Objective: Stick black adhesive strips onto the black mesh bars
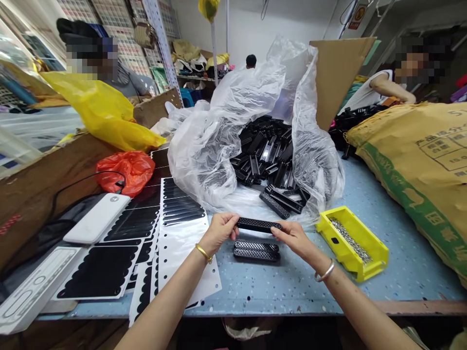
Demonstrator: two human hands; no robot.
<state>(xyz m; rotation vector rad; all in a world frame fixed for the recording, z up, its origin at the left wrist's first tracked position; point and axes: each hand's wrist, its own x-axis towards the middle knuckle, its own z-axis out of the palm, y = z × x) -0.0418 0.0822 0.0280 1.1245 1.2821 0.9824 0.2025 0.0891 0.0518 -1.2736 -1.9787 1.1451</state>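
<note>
Between my two hands, level above the table, is a long black plastic piece (258, 224) with a textured pattern. My left hand (222, 227) pinches its left end, and my right hand (292, 236) grips the right end. Just below, a pair of similar black pieces (256, 252) lies side by side on the blue speckled table (292, 287). Beyond my hands a clear plastic bag (207, 155) lies wide open, with a heap of black pieces (268, 150) in it. A few of them spill out at its mouth.
To the right stands a yellow bin (377, 257) of small metal parts, beside a large printed sack (419, 165). Sheets of black stickers (182, 204), a white power bank (97, 218), a white box (34, 289) and a red bag (127, 170) lie left. Other people sit beyond.
</note>
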